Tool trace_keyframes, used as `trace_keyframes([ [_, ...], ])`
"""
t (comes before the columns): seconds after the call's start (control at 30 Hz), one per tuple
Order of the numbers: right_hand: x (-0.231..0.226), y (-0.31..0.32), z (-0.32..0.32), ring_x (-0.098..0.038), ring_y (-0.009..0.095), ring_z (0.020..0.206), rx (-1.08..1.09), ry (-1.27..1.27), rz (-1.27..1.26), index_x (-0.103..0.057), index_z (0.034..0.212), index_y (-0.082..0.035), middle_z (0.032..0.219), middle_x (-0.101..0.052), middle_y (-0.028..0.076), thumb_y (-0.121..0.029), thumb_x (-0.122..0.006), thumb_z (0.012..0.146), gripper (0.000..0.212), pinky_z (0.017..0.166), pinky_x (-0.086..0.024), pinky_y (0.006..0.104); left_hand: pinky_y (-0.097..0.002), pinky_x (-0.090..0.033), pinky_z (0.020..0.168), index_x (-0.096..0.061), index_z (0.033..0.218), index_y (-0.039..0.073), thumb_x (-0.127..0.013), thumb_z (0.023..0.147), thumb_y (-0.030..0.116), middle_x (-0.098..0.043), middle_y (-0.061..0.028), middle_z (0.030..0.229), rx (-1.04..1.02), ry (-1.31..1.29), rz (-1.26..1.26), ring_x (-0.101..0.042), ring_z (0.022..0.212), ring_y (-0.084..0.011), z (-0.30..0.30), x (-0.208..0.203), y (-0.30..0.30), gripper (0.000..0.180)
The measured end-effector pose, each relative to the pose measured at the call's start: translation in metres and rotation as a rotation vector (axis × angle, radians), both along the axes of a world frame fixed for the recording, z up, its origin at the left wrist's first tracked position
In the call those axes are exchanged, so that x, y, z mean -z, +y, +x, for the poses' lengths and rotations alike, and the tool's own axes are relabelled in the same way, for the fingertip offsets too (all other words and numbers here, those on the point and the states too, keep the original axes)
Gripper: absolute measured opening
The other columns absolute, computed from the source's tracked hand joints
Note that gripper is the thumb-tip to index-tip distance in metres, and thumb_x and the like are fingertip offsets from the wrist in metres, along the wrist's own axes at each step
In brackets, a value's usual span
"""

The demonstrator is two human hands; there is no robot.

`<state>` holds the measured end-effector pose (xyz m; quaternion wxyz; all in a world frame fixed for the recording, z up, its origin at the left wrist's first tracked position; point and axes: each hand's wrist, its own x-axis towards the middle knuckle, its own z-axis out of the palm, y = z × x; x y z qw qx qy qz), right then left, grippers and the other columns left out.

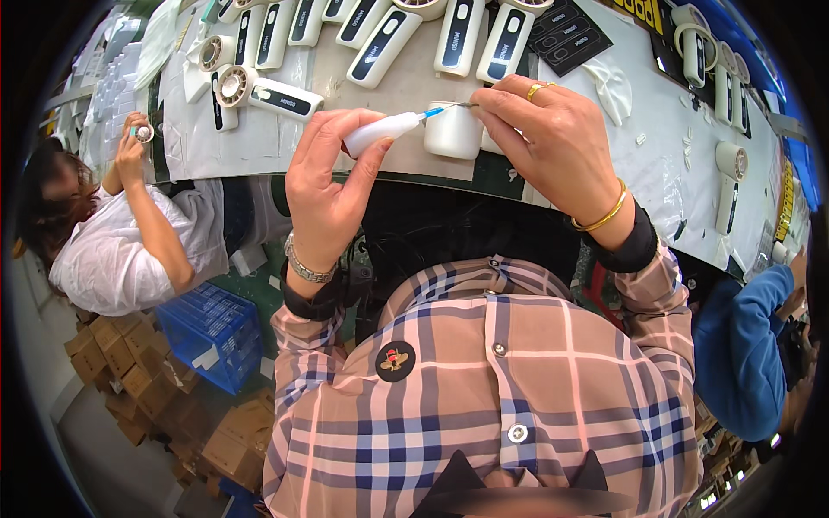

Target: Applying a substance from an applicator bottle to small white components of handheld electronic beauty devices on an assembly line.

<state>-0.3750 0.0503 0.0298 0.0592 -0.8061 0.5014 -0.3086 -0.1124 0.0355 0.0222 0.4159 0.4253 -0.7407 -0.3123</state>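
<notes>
My left hand [332,173] is closed round a white squeeze bottle [380,133], tilted so that its blue needle tip [432,112] points up and to the right. The fingers of my right hand [548,129] pinch a thin, dark, metallic-looking piece [466,104], whose end is close to the needle; whether they touch is too small to tell. Just behind the tip, between my hands, a white round jar [453,134] stands at the table's near edge. White handheld fans with dark front panels lie beyond my hands, one of them [285,97] near my left fingers.
The table [268,142] carries a black sheet of panels [570,39] and a crumpled white bag [609,91]. One more fan [730,177] lies at the right. Co-workers sit on both sides. A blue crate [211,337] and cardboard boxes [138,363] are on the floor at left.
</notes>
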Motion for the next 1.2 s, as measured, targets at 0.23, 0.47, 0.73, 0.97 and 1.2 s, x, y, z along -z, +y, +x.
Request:
trace_keyframes([
  [0.23, 0.0, 0.0, -0.001, -0.068, 0.023, 0.074, -0.005, 0.007, -0.012, -0.076, 0.101, -0.008, 0.092, -0.072, 0.004, -0.012, -0.074, 0.091, 0.011, 0.064, -0.052, 0.0334, -0.035, -0.054, 0.078, -0.068, 0.113, 0.0, -0.077, 0.088, -0.001, -0.068, -0.0118, 0.104, 0.104, -0.212, -0.174, -0.066, 0.088, -0.0278, -0.002, -0.025, -0.012, 0.027],
  [0.47, -0.002, 0.0, -0.001, -0.068, 0.023, 0.075, 0.0, 0.014, -0.001, -0.076, 0.101, -0.008, 0.093, -0.072, 0.003, -0.012, -0.073, 0.091, 0.011, 0.064, -0.052, 0.0329, -0.0374, -0.054, 0.08, -0.068, 0.113, 0.0, -0.077, 0.086, -0.001, -0.069, -0.0126, 0.104, 0.166, -0.287, -0.208, -0.067, 0.092, -0.031, -0.001, -0.036, -0.022, 0.028],
  [0.73, -0.001, 0.001, -0.001, -0.067, 0.023, 0.074, -0.011, 0.013, 0.01, -0.076, 0.102, -0.008, 0.092, -0.071, 0.003, -0.012, -0.073, 0.092, 0.011, 0.064, -0.052, 0.0332, -0.0374, -0.054, 0.081, -0.068, 0.113, 0.001, -0.077, 0.086, -0.001, -0.069, -0.012, 0.104, 0.185, -0.316, -0.216, -0.066, 0.092, -0.0313, 0.002, -0.04, -0.026, 0.028],
  [0.97, -0.001, 0.002, -0.004, -0.066, 0.023, 0.073, 0.0, 0.005, 0.012, -0.074, 0.102, -0.007, 0.091, -0.071, 0.004, -0.011, -0.072, 0.092, 0.011, 0.064, -0.051, 0.034, -0.0347, -0.053, 0.077, -0.067, 0.113, 0.001, -0.075, 0.09, 0.001, -0.069, -0.0117, 0.103, 0.141, -0.282, -0.147, -0.067, 0.089, -0.0275, 0.005, -0.027, -0.02, 0.024],
  [1.2, -0.006, -0.002, 0.0, -0.066, 0.028, 0.076, -0.019, -0.029, 0.057, -0.072, 0.101, -0.006, 0.092, -0.071, 0.007, -0.011, -0.071, 0.092, 0.01, 0.067, -0.052, 0.0369, -0.0207, -0.049, 0.063, -0.047, 0.123, 0.003, -0.06, 0.106, 0.007, -0.069, -0.0091, 0.101, -0.009, 0.47, 0.504, -0.065, 0.074, -0.0112, -0.013, 0.024, 0.009, 0.022],
])
